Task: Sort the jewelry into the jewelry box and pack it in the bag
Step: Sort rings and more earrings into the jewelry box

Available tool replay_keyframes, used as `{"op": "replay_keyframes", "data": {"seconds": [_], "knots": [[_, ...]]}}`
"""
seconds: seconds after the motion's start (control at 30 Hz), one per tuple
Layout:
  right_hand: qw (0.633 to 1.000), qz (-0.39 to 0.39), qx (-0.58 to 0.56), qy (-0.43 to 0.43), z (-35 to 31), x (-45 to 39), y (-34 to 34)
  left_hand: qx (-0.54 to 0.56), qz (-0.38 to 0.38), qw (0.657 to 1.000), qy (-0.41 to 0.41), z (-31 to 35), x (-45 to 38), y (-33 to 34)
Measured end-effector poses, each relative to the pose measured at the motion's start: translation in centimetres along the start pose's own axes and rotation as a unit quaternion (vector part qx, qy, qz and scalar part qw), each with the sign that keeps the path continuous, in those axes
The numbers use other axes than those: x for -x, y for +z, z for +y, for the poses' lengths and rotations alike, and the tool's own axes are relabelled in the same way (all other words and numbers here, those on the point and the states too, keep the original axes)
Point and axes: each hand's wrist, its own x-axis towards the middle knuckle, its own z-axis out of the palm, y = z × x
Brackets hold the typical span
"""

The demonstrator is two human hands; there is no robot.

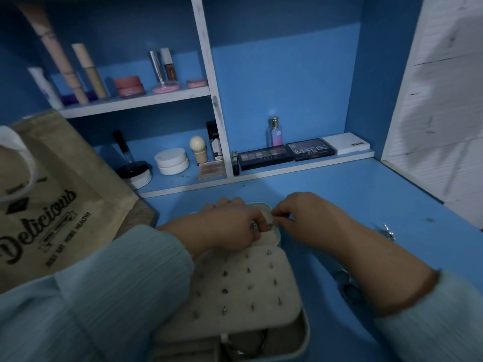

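A pale jewelry box (303, 333) lies open on the blue desk, its cream earring panel (243, 283) studded with several small earrings. Over the box's far lid half (264, 205) my left hand (230, 223) and my right hand (303, 215) meet, both pinching a small silvery piece of jewelry (270, 226) between their fingertips. A ring shows on my left hand. More silvery jewelry (347, 286) lies on the desk under my right forearm, and another piece (386, 231) lies further right. A beige jute bag (52, 205) printed "Delicious" stands at the left.
Shelves behind hold cosmetics: tubes and jars on the upper shelf (136, 100), cream jars (172, 160), eyeshadow palettes (287, 152) and a perfume bottle (274, 131) on the lower one. A white cabinet door (439, 100) stands open at right. The blue desk (339, 194) stretches between.
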Motion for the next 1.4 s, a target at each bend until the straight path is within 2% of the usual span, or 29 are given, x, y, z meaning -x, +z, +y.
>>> {"op": "replay_keyframes", "data": {"seconds": [0.13, 0.27, 0.47, 0.67, 0.97, 1.17, 1.4], "knots": [[0.999, 0.0, -0.015, -0.033, -0.5, 0.5, -1.1, 0.023, 0.001, 1.0, 0.011, -0.5, 0.9, -0.3], [0.994, -0.07, -0.048, -0.067, -1.8, 1.5, -2.6, 0.062, -0.006, 0.998, 0.026, -1.7, 2.9, -0.3], [0.979, -0.173, 0.008, -0.112, -3.6, 4.1, -4.3, 0.093, -0.028, 0.995, 0.033, -3.1, 6.4, -0.3], [0.974, -0.193, 0.058, -0.101, -4.7, 6.4, -4.8, 0.084, -0.053, 0.994, 0.049, -3.5, 10.1, -0.5], [0.993, -0.106, -0.043, -0.044, -4.2, 8.2, -3.8, 0.047, -0.047, 0.997, 0.047, -3.3, 13.6, -0.5], [0.987, 0.004, -0.16, -0.004, -4.5, 7.5, -3.8, 0.039, 0.05, 0.998, 0.015, -5.2, 13.9, -0.8], [0.976, 0.06, -0.202, 0.057, -4.8, 5.7, -4.0, 0.181, 0.185, 0.966, -0.026, -7.6, 12.3, -0.4]]}}
